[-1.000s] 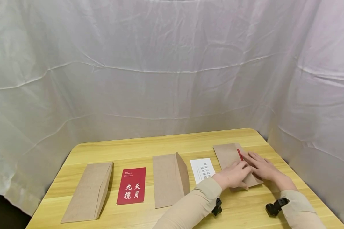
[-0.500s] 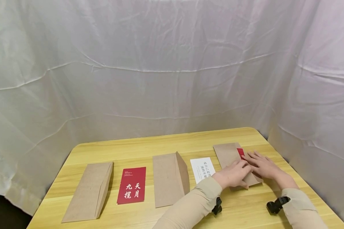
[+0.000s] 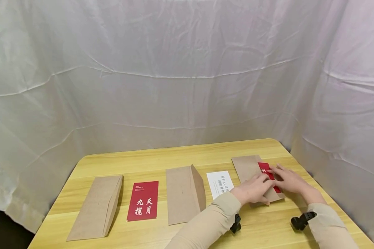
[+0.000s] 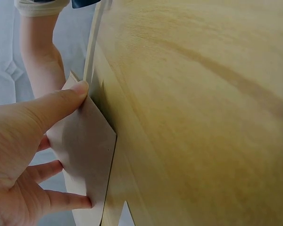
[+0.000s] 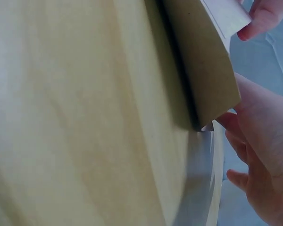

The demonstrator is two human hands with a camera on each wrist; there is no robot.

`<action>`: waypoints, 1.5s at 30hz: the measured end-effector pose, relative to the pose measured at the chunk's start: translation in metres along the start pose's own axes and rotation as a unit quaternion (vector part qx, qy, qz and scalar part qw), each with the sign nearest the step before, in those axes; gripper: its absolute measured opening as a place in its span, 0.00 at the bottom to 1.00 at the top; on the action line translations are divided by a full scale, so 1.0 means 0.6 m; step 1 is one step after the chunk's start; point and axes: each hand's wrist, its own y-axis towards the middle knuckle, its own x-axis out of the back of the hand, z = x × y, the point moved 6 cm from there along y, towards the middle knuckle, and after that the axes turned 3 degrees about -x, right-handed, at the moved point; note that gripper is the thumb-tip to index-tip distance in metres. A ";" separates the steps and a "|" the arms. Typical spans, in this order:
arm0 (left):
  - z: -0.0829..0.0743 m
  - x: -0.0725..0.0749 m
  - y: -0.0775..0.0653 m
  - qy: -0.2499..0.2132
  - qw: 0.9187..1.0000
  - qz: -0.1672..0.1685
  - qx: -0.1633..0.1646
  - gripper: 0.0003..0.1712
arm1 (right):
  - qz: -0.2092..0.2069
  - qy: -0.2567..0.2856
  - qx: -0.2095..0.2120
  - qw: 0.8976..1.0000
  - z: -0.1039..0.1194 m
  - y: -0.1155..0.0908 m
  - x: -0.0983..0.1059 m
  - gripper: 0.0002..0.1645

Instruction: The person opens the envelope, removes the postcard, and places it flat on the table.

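A brown paper envelope (image 3: 247, 166) lies at the table's right end, flap side to the right. My left hand (image 3: 252, 189) holds its body; in the left wrist view the thumb is at one edge and the other fingers spread over the face of the envelope (image 4: 87, 141). A red card (image 3: 263, 168) with white lettering sticks partly out of the opening. My right hand (image 3: 288, 180) pinches this card near its outer side, fingers bent over it. In the right wrist view the envelope's flap (image 5: 207, 66) hides the right fingertips and the card.
Leftward on the wooden table (image 3: 162, 157) lie a white printed card (image 3: 219, 183), an envelope with raised flap (image 3: 180, 197), a red card with white characters (image 3: 143, 199) and another envelope (image 3: 93, 207). Pale curtains (image 3: 187, 86) surround the table.
The red card at the right-hand envelope has slid out to the right, from a thin strip to a wider piece showing a white character. My right hand moved slightly right; the left stayed put.
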 end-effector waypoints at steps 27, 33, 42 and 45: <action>-0.006 0.006 -0.002 0.030 0.999 -0.005 -0.017 0.37 | -0.009 -0.025 -0.018 0.999 0.001 0.064 0.003 0.46; -0.009 0.008 -0.006 0.031 0.999 -0.002 -0.015 0.38 | -0.038 -0.034 -0.012 0.999 -0.003 0.067 0.004 0.45; -0.008 0.007 -0.005 0.030 0.999 -0.005 -0.014 0.38 | -0.106 -0.071 0.017 0.992 0.007 0.065 0.021 0.37; -0.008 0.006 -0.006 0.029 1.000 0.001 -0.010 0.38 | -0.121 -0.089 0.027 0.988 0.008 0.064 0.023 0.33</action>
